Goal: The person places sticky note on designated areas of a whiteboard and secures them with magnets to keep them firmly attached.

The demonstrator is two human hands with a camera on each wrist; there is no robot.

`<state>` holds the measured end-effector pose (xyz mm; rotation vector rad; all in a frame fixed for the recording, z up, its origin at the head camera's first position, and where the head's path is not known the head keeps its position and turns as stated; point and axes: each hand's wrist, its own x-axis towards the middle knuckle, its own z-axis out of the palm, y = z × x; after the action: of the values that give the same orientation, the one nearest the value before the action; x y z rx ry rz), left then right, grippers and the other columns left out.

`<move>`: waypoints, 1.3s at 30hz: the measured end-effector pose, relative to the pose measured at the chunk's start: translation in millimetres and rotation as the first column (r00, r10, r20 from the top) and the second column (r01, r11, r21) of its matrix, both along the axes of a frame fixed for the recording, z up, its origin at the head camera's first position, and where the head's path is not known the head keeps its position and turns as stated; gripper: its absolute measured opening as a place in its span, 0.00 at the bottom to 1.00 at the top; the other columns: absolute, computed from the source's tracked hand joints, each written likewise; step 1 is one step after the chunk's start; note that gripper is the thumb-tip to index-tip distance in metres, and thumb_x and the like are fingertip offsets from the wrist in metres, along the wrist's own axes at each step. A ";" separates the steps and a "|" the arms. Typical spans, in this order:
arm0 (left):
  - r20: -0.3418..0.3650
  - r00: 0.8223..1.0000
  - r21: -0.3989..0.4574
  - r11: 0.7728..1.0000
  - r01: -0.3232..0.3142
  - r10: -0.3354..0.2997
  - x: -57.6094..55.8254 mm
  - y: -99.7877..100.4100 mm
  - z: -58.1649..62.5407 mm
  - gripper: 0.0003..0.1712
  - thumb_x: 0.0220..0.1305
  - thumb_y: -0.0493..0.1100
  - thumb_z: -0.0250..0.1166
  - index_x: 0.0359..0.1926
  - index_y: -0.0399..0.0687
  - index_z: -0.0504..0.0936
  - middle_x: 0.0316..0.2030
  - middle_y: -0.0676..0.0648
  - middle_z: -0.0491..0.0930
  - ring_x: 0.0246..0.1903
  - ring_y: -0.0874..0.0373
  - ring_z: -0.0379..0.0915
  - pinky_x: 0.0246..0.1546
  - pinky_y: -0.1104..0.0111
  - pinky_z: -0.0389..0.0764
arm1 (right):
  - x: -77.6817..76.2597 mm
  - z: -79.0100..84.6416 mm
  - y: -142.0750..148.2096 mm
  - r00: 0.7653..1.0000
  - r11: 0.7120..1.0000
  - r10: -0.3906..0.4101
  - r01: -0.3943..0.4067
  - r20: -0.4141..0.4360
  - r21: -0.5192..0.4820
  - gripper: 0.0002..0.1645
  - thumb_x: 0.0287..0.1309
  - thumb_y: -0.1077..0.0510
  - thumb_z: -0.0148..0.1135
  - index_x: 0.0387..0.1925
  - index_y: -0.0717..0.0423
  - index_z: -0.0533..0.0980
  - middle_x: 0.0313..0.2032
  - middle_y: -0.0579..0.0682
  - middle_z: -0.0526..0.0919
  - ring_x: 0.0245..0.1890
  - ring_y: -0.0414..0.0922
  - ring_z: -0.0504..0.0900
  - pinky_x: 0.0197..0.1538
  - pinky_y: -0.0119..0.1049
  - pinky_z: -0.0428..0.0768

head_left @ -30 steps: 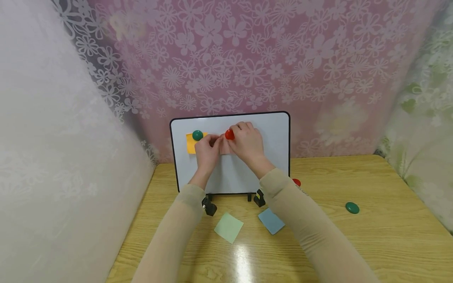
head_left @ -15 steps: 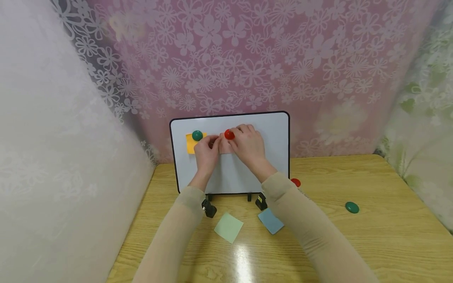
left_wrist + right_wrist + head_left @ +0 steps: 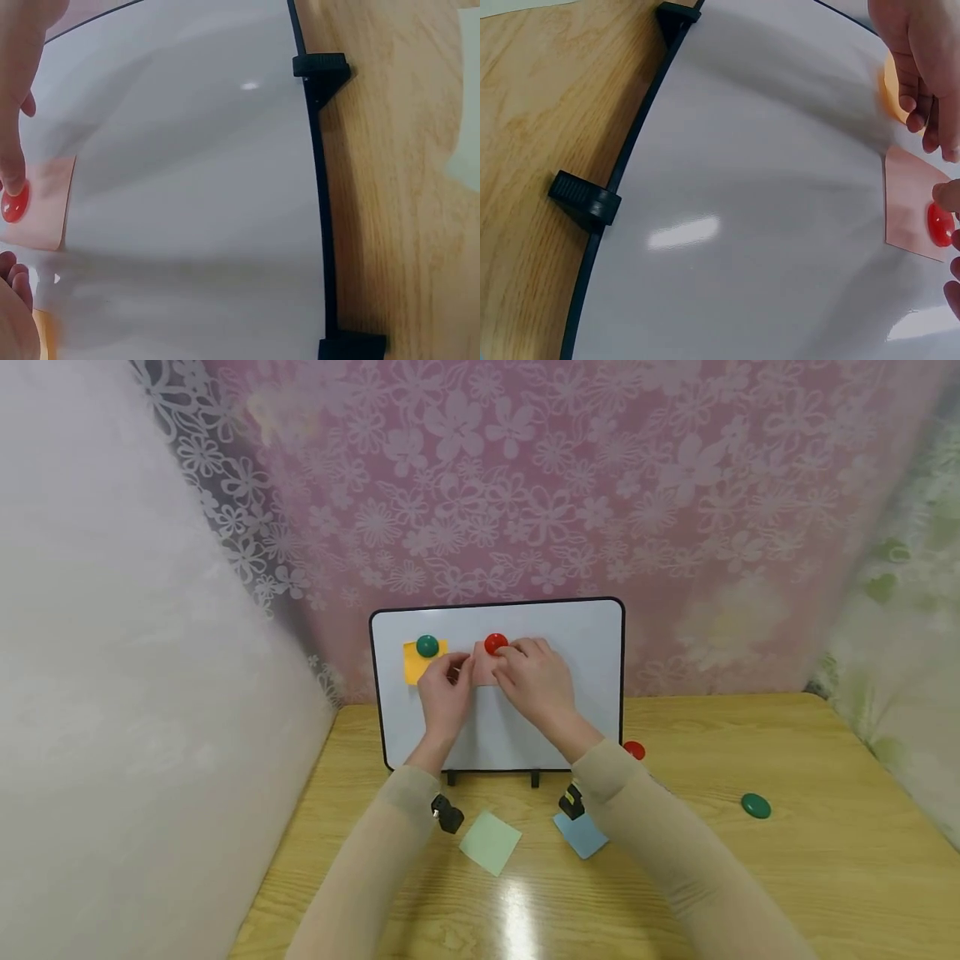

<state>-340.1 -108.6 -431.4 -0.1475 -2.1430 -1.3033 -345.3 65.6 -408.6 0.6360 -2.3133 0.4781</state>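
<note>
On the whiteboard [image 3: 555,727], a round red magnet [image 3: 495,643] lies over the pink sticky note [image 3: 483,670]. My right hand [image 3: 538,681] is at the magnet's lower right, thumb and a fingertip bent about its edge; most of the magnet shows in the left wrist view. Beside the note's left edge is my left hand [image 3: 445,693], its fingertips close to the paper; a narrow gap to the note [image 3: 913,202] shows in the right wrist view. Partly behind that hand, an orange sticky note [image 3: 412,668] hangs under a green magnet [image 3: 427,646].
The board stands on small black feet [image 3: 535,778] on a wooden table [image 3: 697,877]. A pale green note [image 3: 491,843] and a blue note [image 3: 583,837] lie in front. To the right are another red magnet [image 3: 634,750] and another green magnet [image 3: 756,806].
My right hand has slid slightly down and right relative to the red magnet, uncovering more of it. The left hand stays by the pink note's edge. The head view has shifted slightly.
</note>
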 end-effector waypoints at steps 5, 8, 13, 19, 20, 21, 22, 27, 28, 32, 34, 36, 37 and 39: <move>-0.028 1.000 0.013 1.000 -0.002 0.002 5.2 -0.3 -6.4 0.13 0.78 0.46 0.68 0.52 0.41 0.89 0.43 0.46 0.87 0.37 0.53 0.78 0.40 0.66 0.81 | 4.9 -5.6 3.5 0.999 1.000 0.028 -0.028 -0.018 -0.003 0.17 0.67 0.50 0.75 0.51 0.56 0.88 0.50 0.55 0.88 0.52 0.56 0.83 0.53 0.50 0.86; -0.048 0.999 0.021 1.000 0.004 -0.003 8.3 -0.5 -9.5 0.13 0.77 0.45 0.68 0.51 0.40 0.89 0.42 0.45 0.87 0.36 0.53 0.78 0.39 0.66 0.81 | 7.4 -8.0 6.0 0.999 0.999 0.040 -0.040 -0.018 -0.017 0.18 0.67 0.50 0.76 0.52 0.57 0.88 0.50 0.55 0.87 0.52 0.55 0.83 0.54 0.50 0.85; -0.092 0.996 0.021 0.999 0.024 -0.022 12.7 0.0 -15.3 0.11 0.76 0.42 0.70 0.49 0.38 0.90 0.40 0.44 0.88 0.34 0.52 0.79 0.37 0.68 0.81 | 11.9 -11.9 12.9 0.999 0.997 0.053 -0.053 0.000 -0.050 0.18 0.67 0.50 0.77 0.53 0.55 0.88 0.50 0.54 0.87 0.53 0.54 0.82 0.56 0.48 0.85; -0.127 0.990 0.002 0.998 0.062 -0.062 24.7 0.2 -25.5 0.10 0.75 0.41 0.70 0.49 0.38 0.90 0.39 0.46 0.88 0.36 0.53 0.80 0.39 0.67 0.82 | 16.3 -22.1 20.8 0.998 0.998 0.047 -0.045 0.040 -0.050 0.18 0.67 0.50 0.76 0.54 0.54 0.88 0.49 0.53 0.87 0.53 0.53 0.82 0.56 0.47 0.84; -0.127 0.989 -0.005 0.997 0.073 -0.073 27.7 0.3 -27.8 0.10 0.75 0.41 0.70 0.49 0.38 0.90 0.39 0.46 0.88 0.37 0.54 0.80 0.39 0.67 0.83 | 17.7 -24.5 22.5 0.998 0.997 0.048 -0.045 0.046 -0.054 0.18 0.67 0.50 0.76 0.54 0.53 0.88 0.49 0.53 0.87 0.53 0.53 0.82 0.56 0.47 0.84; -0.124 0.989 -0.014 0.996 0.084 -0.085 30.6 0.5 -30.4 0.11 0.76 0.41 0.70 0.50 0.38 0.90 0.39 0.47 0.88 0.37 0.54 0.81 0.40 0.67 0.83 | 19.3 -27.1 24.3 0.997 0.997 0.049 -0.046 0.052 -0.059 0.18 0.67 0.50 0.76 0.54 0.53 0.88 0.49 0.53 0.87 0.53 0.54 0.82 0.56 0.47 0.84; -0.122 0.988 -0.024 0.995 0.098 -0.100 33.7 0.8 -33.0 0.11 0.76 0.42 0.70 0.50 0.38 0.90 0.40 0.47 0.88 0.37 0.54 0.81 0.40 0.67 0.83 | 21.2 -29.9 26.3 0.997 0.997 0.049 -0.045 0.059 -0.063 0.18 0.67 0.50 0.76 0.53 0.53 0.88 0.49 0.53 0.87 0.53 0.53 0.82 0.56 0.47 0.84; -0.097 0.981 -0.069 0.984 0.162 -0.168 45.3 3.6 -46.3 0.13 0.75 0.43 0.70 0.50 0.37 0.90 0.41 0.48 0.88 0.37 0.56 0.82 0.41 0.64 0.85 | 32.3 -44.3 38.4 0.994 0.995 0.056 -0.048 0.090 -0.090 0.18 0.66 0.50 0.77 0.53 0.52 0.88 0.49 0.52 0.87 0.54 0.54 0.82 0.57 0.48 0.84; -0.095 0.979 -0.078 0.982 0.172 -0.179 47.0 4.2 -49.2 0.13 0.75 0.43 0.70 0.50 0.37 0.90 0.41 0.48 0.89 0.36 0.56 0.82 0.41 0.63 0.85 | 34.6 -47.0 40.8 0.994 0.994 0.060 -0.050 0.094 -0.095 0.18 0.66 0.50 0.77 0.53 0.52 0.88 0.49 0.52 0.87 0.53 0.53 0.82 0.57 0.48 0.84; -0.086 0.971 -0.094 0.972 0.214 -0.222 56.0 5.6 -60.1 0.12 0.75 0.43 0.71 0.49 0.36 0.90 0.42 0.47 0.89 0.37 0.55 0.84 0.41 0.59 0.87 | 42.4 -56.6 49.7 0.993 0.992 0.076 -0.065 0.095 -0.110 0.18 0.65 0.50 0.78 0.52 0.52 0.88 0.49 0.52 0.87 0.52 0.53 0.82 0.54 0.49 0.85; -0.074 0.966 -0.088 0.966 0.242 -0.248 61.7 5.9 -65.7 0.12 0.75 0.42 0.71 0.49 0.36 0.90 0.42 0.47 0.89 0.37 0.54 0.85 0.41 0.59 0.87 | 45.8 -61.4 53.6 0.993 0.991 0.081 -0.070 0.088 -0.118 0.18 0.64 0.50 0.78 0.52 0.51 0.88 0.49 0.51 0.87 0.51 0.53 0.82 0.52 0.49 0.85; -0.050 0.962 -0.072 0.962 0.264 -0.267 68.5 5.9 -70.1 0.12 0.75 0.41 0.71 0.49 0.36 0.90 0.43 0.47 0.90 0.38 0.54 0.85 0.41 0.61 0.87 | 49.1 -66.0 57.3 0.994 0.989 0.086 -0.077 0.073 -0.128 0.17 0.64 0.51 0.79 0.51 0.51 0.88 0.48 0.51 0.87 0.51 0.53 0.83 0.50 0.49 0.86; -0.039 0.961 -0.061 0.961 0.271 -0.274 71.7 5.7 -72.2 0.12 0.75 0.41 0.71 0.49 0.36 0.90 0.43 0.47 0.90 0.38 0.54 0.85 0.41 0.63 0.86 | 50.7 -67.9 58.9 0.994 0.988 0.090 -0.080 0.066 -0.133 0.17 0.63 0.51 0.79 0.51 0.52 0.88 0.48 0.51 0.87 0.51 0.53 0.83 0.50 0.49 0.86; -0.011 0.956 -0.033 0.955 0.293 -0.294 78.1 4.7 -75.8 0.12 0.75 0.41 0.71 0.50 0.35 0.90 0.43 0.47 0.90 0.38 0.54 0.85 0.41 0.64 0.86 | 54.3 -71.0 62.5 0.994 0.987 0.092 -0.083 0.065 -0.135 0.17 0.63 0.51 0.79 0.50 0.51 0.89 0.47 0.51 0.88 0.50 0.54 0.83 0.50 0.49 0.86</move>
<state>-262.0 -103.9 -507.2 -0.5052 -2.1889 -1.4260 -291.1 128.1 -479.6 0.6675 -2.3038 0.6997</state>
